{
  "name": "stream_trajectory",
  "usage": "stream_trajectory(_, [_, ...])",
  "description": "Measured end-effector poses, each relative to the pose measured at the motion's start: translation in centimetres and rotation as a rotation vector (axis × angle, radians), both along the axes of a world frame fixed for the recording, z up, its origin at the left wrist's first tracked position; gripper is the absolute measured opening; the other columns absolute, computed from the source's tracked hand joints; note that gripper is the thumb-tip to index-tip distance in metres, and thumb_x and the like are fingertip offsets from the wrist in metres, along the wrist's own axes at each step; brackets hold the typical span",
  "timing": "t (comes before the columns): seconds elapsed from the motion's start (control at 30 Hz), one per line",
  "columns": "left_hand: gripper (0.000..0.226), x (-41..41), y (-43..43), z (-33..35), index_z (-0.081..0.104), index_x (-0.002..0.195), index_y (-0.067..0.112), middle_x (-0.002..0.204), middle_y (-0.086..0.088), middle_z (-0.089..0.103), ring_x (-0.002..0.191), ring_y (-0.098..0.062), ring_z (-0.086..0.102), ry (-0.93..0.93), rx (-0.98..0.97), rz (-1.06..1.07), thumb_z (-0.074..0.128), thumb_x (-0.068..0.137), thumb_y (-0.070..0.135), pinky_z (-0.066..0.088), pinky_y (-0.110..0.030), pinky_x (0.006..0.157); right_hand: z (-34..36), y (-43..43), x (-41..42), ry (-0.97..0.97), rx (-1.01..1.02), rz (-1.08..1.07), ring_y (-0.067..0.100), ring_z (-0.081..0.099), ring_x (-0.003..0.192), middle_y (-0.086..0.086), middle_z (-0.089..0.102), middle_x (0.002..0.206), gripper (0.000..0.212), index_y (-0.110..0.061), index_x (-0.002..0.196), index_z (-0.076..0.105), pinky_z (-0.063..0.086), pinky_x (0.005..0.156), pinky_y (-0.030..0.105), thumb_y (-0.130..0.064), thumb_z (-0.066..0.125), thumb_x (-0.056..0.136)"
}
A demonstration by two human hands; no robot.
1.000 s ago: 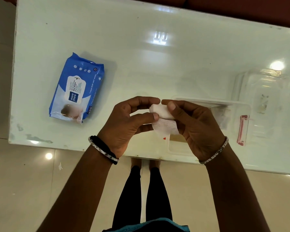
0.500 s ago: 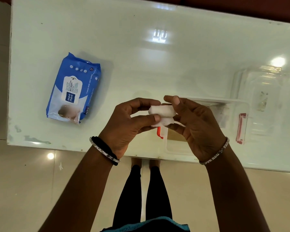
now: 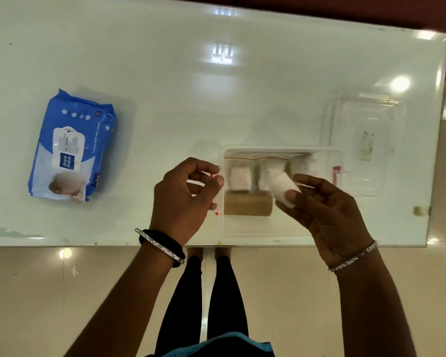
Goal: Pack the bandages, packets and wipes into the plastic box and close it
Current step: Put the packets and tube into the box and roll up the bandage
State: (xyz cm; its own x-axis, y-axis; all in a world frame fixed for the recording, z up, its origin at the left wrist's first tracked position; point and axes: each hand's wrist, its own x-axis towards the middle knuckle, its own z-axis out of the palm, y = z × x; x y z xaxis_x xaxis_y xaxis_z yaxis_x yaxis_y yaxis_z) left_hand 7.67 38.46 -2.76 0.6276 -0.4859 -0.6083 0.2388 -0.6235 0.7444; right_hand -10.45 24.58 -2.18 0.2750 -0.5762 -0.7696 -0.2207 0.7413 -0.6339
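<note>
My right hand [image 3: 330, 210] pinches a rolled white bandage [image 3: 283, 188] just above the clear plastic box [image 3: 268, 229], which stands open near the table's front edge. Inside the box lie a tan bandage roll [image 3: 247, 206] and clear zip packets [image 3: 255, 173] with white pads. My left hand [image 3: 183, 197] hovers at the box's left rim with its fingers loosely curled and holds nothing. A blue pack of wet wipes [image 3: 72, 145] lies flat at the table's left. The box's clear lid [image 3: 366, 143] rests on the table to the right of the box.
The white glossy table [image 3: 216, 104] carries bright reflections of ceiling lights. Its front edge runs just under my wrists, with tiled floor and my legs below. Red clips sit on the box's left and right ends.
My hands have parted. The left hand has let go of the white bandage, and the right hand has carried it to the right over the box, uncovering the box's contents.
</note>
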Motion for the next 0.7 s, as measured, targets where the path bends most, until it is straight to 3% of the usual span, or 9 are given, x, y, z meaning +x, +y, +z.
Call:
stream_trajectory(0.1, [0.033, -1.0, 0.1, -1.0, 0.061, 0.105, 0.026, 0.092, 0.004, 0.062, 0.067, -0.009, 0.064, -0.255, 0.182, -0.125, 0.076, 0.077, 0.035, 0.054, -0.027, 0.06, -0.9, -0.7, -2.3, 0.182, -0.116, 0.003, 0.032, 0.066, 0.099, 0.019, 0.062, 0.111, 0.044, -0.005, 0.119, 0.066, 0.052, 0.099, 0.05, 0.01, 0.07, 0.078])
stream_trajectory(0.2, [0.046, -1.7, 0.1, -1.7, 0.054, 0.114, 0.025, 0.1, 0.005, 0.057, 0.07, -0.002, 0.06, -0.304, 0.268, -0.178, 0.076, 0.076, 0.038, 0.046, -0.023, 0.059, -1.9, -0.3, -2.7, 0.407, -0.243, 0.195, 0.027, 0.069, 0.099, 0.012, 0.07, 0.113, 0.036, -0.009, 0.118, 0.069, 0.052, 0.098, 0.047, 0.005, 0.067, 0.085])
stream_trajectory(0.3, [0.041, -1.9, 0.0, -2.0, 0.053, 0.112, 0.024, 0.096, 0.004, 0.062, 0.07, -0.006, 0.063, -0.262, 0.268, -0.157, 0.075, 0.078, 0.034, 0.054, -0.034, 0.065, -3.4, 0.6, -1.7, 0.779, -0.445, 0.508, 0.029, 0.069, 0.097, 0.01, 0.075, 0.105, 0.028, -0.019, 0.11, 0.074, 0.049, 0.084, 0.027, -0.008, 0.065, 0.086])
stream_trajectory(0.37, [0.034, -1.9, -0.1, -2.0, 0.054, 0.11, 0.023, 0.086, 0.007, 0.064, 0.071, -0.013, 0.067, -0.192, 0.25, -0.141, 0.073, 0.082, 0.03, 0.059, -0.044, 0.068, -4.4, 1.2, -0.5, 0.91, -0.472, 0.585, 0.033, 0.065, 0.101, 0.014, 0.07, 0.108, 0.026, -0.015, 0.111, 0.071, 0.044, 0.079, 0.027, -0.009, 0.06, 0.087])
stream_trajectory(0.47, [0.027, -2.1, -0.4, -2.0, 0.054, 0.11, 0.022, 0.081, 0.01, 0.065, 0.069, -0.019, 0.071, -0.146, 0.242, -0.165, 0.068, 0.087, 0.027, 0.06, -0.047, 0.069, -5.5, 1.4, 0.8, 1.014, -0.421, 0.638, 0.034, 0.061, 0.106, 0.014, 0.066, 0.112, 0.02, -0.009, 0.109, 0.063, 0.045, 0.085, 0.036, -0.013, 0.057, 0.091])
stream_trajectory(0.7, [0.025, -1.7, -0.5, -2.3, 0.054, 0.109, 0.023, 0.078, 0.003, 0.069, 0.069, -0.023, 0.072, -0.122, 0.244, -0.182, 0.066, 0.087, 0.026, 0.059, -0.046, 0.073, -7.2, 1.3, 1.2, 1.039, -0.311, 0.738, 0.033, 0.06, 0.11, 0.009, 0.069, 0.112, 0.029, -0.018, 0.113, 0.063, 0.046, 0.083, 0.033, -0.022, 0.07, 0.084])
